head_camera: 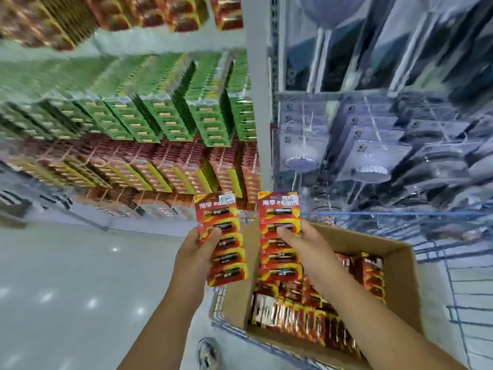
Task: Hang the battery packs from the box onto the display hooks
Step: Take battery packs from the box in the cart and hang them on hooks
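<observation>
The big wall of display hooks (165,121) is in front of us, full of green, red and yellow packs. It looks blurry, so we cannot pick out one free hook.

Next comes the cardboard box (400,265). It sits in a blue wire basket (221,297) and is still full of red battery packs (301,311), some standing in rows and some lying loose.

We hold two packs up above the box. Our left hand (192,252) holds the left pack (222,239) with the thumb on its front. Our right hand (304,249) holds the right pack (280,236) the same way.

We think each pack is a stiff flat card, a bit heavy from its batteries. The shiny front may slip. We should hold the card's sides and keep the top free for the hook.
</observation>
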Tool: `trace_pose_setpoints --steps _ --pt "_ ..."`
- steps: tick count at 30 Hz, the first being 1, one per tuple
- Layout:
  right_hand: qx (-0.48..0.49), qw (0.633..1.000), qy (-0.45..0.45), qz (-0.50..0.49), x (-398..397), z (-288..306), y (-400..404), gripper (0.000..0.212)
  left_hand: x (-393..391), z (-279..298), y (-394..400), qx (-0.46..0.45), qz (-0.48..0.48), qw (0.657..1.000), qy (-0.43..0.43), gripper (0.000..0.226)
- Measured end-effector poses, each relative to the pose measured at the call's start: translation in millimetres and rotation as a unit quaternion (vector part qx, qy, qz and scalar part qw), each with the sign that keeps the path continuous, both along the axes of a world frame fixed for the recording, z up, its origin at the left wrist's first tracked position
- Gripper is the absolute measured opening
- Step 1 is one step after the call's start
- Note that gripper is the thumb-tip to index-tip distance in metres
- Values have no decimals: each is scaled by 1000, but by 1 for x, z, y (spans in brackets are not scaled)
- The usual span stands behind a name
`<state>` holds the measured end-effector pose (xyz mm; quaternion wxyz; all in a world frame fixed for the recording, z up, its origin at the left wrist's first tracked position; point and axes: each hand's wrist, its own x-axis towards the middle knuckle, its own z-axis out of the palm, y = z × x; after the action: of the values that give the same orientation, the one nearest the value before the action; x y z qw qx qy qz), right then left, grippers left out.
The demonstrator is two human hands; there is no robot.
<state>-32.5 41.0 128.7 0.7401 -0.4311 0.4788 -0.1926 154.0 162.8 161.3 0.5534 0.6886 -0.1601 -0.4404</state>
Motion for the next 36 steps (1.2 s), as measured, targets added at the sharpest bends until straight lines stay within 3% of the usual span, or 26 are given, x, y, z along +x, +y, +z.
trace_pose_setpoints --steps 9,16,20,26,29,33,36 --pt "-83 996 -34 15 169 75 64 29 145 57 95 -82 90 992 -39 26" --pt "-148 987 -61 14 302 134 143 14 284 109 175 -124 82 986 -72 16" --pt "-159 984 -75 7 364 170 168 18 345 141 198 -153 78 982 -83 17" --pt "-208 973 -95 2 428 213 161 21 408 185 188 -191 76 973 -105 16" --pt "-217 971 -97 -8 458 224 141 51 433 201 166 -194 68 973 -104 17" --pt "-233 964 -124 -2 498 238 106 24 465 219 130 -210 53 969 -122 15" --pt "-245 959 -143 -7 527 253 81 21 489 233 102 -217 48 965 -142 19"
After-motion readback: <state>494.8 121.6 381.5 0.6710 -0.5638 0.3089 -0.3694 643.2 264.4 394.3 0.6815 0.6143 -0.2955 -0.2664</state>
